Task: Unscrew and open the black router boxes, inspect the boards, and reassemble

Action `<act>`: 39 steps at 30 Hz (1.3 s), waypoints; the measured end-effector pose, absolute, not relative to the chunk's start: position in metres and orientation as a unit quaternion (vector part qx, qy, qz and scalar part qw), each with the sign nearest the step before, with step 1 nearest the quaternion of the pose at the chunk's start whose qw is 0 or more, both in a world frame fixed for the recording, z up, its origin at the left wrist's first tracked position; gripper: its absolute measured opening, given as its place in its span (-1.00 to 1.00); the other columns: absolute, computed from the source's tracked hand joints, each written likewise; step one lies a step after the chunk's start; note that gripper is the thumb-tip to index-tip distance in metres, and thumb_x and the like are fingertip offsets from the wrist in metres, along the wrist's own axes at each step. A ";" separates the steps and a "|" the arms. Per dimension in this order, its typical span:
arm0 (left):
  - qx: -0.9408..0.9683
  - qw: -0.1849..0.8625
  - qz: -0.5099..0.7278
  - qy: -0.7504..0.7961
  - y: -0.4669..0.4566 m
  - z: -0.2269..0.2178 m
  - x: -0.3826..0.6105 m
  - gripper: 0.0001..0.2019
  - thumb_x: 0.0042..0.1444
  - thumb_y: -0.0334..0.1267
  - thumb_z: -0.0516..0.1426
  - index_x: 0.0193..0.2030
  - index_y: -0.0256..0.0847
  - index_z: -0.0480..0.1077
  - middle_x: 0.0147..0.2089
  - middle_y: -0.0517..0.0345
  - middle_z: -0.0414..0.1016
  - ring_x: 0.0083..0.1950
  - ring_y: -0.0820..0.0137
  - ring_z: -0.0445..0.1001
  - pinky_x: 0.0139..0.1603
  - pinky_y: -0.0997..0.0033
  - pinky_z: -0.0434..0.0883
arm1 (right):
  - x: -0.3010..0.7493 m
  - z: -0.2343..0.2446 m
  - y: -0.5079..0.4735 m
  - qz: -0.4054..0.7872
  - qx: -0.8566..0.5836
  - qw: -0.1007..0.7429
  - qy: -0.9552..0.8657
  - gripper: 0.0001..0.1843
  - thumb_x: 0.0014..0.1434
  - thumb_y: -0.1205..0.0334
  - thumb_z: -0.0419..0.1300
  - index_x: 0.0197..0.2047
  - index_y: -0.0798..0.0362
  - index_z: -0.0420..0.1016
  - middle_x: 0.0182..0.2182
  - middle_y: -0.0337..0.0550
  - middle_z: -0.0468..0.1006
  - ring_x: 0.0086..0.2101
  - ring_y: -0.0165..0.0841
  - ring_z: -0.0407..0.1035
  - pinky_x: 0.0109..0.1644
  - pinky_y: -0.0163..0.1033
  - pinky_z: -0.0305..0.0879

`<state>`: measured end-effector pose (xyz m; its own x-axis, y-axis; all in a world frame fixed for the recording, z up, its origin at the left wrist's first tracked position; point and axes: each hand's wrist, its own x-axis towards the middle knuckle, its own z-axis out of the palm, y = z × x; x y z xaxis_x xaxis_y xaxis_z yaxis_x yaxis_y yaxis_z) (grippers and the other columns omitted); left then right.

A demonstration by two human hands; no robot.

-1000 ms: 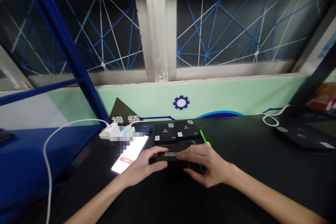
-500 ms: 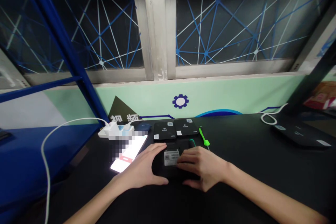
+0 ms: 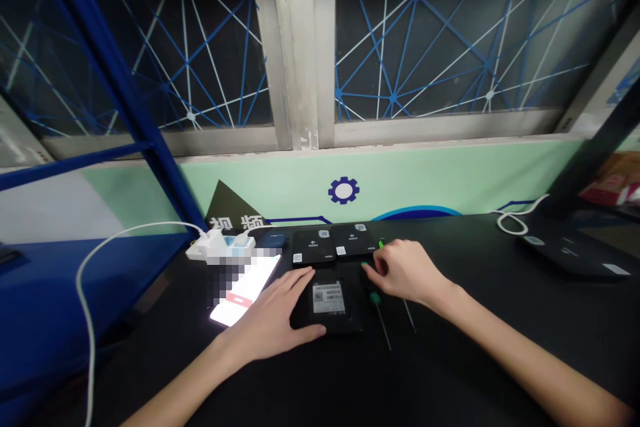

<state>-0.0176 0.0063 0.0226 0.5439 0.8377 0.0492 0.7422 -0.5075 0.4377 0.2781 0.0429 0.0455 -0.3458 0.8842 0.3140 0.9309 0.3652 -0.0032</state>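
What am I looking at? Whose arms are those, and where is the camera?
These pictures come from a camera worn on a person's head, so you see what they see. Those are their own arms, reaching forward. The left hand rests on the edge of a small black box with a white label on top. The right hand is curled just past the box, over a bright green screwdriver handle. I can't tell if it is gripping it. A second screwdriver with a dark green handle lies nearby on the black table. The table also has a glowing phone, a white power strip and a flat black device.
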 end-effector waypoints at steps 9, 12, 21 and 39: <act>0.864 0.165 0.132 0.457 0.007 0.019 -0.017 -0.13 0.19 0.33 0.10 0.52 0.01 -0.06 0.51 0.05 0.02 0.47 -0.07 0.06 0.38 -0.11 0.15 | 0.269 0.036 0.035 -0.065 -0.586 0.049 -0.806 -0.54 0.14 -0.11 0.25 -0.59 0.08 0.53 -0.58 0.00 0.55 -0.53 -0.13 0.51 -0.47 -0.21 0.21; 0.868 0.161 0.134 0.450 0.008 0.017 -0.018 -0.14 0.21 0.32 0.09 0.52 0.01 -0.08 0.51 0.05 0.02 0.47 -0.07 0.06 0.38 -0.10 0.15 | 0.269 0.036 0.036 -0.048 -0.587 0.057 -0.806 -0.52 0.17 -0.11 0.23 -0.60 0.06 0.53 -0.57 -0.01 0.55 -0.51 -0.13 0.51 -0.46 -0.21 0.22; 0.864 0.170 0.108 0.461 0.006 0.020 -0.019 -0.14 0.22 0.32 0.07 0.53 0.02 -0.12 0.53 0.08 -0.04 0.48 -0.08 0.03 0.38 -0.13 0.14 | 0.281 0.038 0.047 -0.148 -0.665 0.075 -0.728 -0.76 0.27 0.13 0.10 -0.14 0.14 0.43 -0.37 0.03 0.59 -0.42 -0.15 0.55 -0.48 -0.28 0.09; 0.870 0.167 0.109 0.452 0.007 0.019 -0.018 -0.15 0.25 0.31 0.06 0.53 0.04 -0.16 0.53 0.09 -0.05 0.48 -0.06 0.03 0.38 -0.11 0.13 | 0.289 0.038 0.058 -0.057 -0.647 0.225 -0.726 -0.94 0.14 0.23 0.12 -0.30 0.01 0.31 -0.59 -0.28 0.38 -0.57 -0.36 0.27 -0.47 -0.28 -0.04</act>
